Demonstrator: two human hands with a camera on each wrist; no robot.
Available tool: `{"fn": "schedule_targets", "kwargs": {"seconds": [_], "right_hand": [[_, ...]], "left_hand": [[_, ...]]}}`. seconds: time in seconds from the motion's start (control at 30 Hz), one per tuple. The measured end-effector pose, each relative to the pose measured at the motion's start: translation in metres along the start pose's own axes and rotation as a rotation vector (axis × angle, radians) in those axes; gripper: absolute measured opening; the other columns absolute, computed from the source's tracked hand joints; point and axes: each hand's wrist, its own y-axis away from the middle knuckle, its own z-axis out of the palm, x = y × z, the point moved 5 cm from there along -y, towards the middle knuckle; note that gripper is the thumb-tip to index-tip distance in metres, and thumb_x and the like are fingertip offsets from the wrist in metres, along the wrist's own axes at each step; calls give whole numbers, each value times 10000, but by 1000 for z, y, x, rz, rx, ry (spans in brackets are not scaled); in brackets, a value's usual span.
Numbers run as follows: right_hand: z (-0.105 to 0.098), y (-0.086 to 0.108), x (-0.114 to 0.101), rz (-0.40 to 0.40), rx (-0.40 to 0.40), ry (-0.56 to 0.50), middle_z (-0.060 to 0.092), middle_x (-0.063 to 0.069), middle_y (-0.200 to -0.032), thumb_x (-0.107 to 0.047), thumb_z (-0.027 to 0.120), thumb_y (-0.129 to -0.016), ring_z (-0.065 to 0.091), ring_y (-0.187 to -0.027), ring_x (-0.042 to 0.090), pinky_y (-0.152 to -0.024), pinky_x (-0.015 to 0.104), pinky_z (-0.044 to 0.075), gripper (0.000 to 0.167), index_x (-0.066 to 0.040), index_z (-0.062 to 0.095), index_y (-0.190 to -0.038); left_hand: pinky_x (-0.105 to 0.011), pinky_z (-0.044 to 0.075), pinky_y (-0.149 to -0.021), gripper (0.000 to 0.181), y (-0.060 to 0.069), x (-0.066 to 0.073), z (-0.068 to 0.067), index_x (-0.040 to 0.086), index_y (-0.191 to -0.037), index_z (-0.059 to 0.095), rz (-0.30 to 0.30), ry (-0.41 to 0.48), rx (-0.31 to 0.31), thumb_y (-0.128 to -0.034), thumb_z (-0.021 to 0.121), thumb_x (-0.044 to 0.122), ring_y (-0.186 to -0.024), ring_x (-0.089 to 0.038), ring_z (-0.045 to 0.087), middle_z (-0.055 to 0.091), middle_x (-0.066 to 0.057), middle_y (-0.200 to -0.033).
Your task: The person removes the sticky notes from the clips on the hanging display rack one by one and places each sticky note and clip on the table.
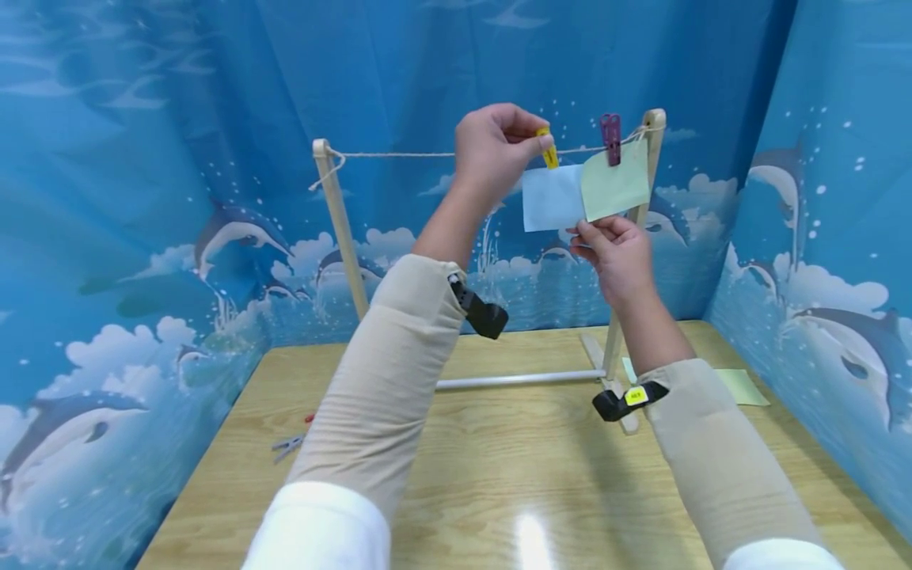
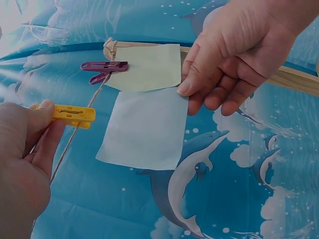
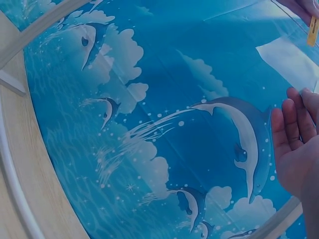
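Note:
My left hand (image 1: 496,150) pinches a yellow clothespin (image 1: 548,149) at the string (image 1: 399,155), just above a light blue paper (image 1: 552,198). In the left wrist view the yellow clothespin (image 2: 75,115) lies across the string, a little apart from the paper's edge. My right hand (image 1: 616,257) pinches the blue paper's lower right corner between thumb and finger. Beside it hangs a pale green paper (image 1: 616,186), fastened to the string by a purple clothespin (image 1: 610,138). The right wrist view shows my right hand (image 3: 296,149) under the blue paper (image 3: 289,62).
The string runs between two wooden posts (image 1: 342,229), joined low down by a white bar (image 1: 520,380). A grey clothespin (image 1: 287,447) and a small red item (image 1: 309,417) lie at the table's left. Green paper (image 1: 742,386) lies at the right. A dolphin-print curtain (image 1: 399,71) surrounds the table.

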Motion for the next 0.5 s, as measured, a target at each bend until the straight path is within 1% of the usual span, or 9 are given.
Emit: {"fn": "schedule_targets", "kwargs": {"seconds": [0.07,0.13,0.3,0.43,0.5], "right_hand": [[1,2,1,2,-8,1,720,81,-851,-56,668,-912,692,-773,164,-731,260,584,47,-14,685,-898],[2,4,2,12,-21,-20,720,84,-853,-52,668,-910,690,-770,167,-730,262,584,49,-9,687,-894],[2,9,4,31,-43,-68,715,101,-853,-59,690,-891,683,-772,174,-728,271,586,67,4,689,-912],[3,12,6,37,-44,-52,713,92,-846,-62,685,-898,676,-759,179,-737,270,585,62,-3,686,-916],[5,14,8,39,-44,-33,714,87,-854,-73,685,-901,678,-766,180,-746,268,583,73,-5,686,-927]], "left_hand": [[-164,536,-743,123,2,1,-3,77,-967,737,15,21,5,-865,728,143,-864,-100,640,690,-5,-946],[-166,539,-742,119,4,1,-6,69,-962,737,30,38,11,-863,728,135,-858,-104,643,692,-11,-942],[-171,542,-745,118,9,1,-13,58,-957,736,66,55,30,-863,731,129,-847,-108,650,696,-21,-936],[-177,544,-743,117,13,0,-17,53,-947,740,88,77,49,-860,739,131,-833,-112,653,700,-27,-924],[-184,547,-745,116,15,-1,-20,45,-941,743,95,104,62,-856,745,125,-827,-117,658,703,-34,-919]]}}
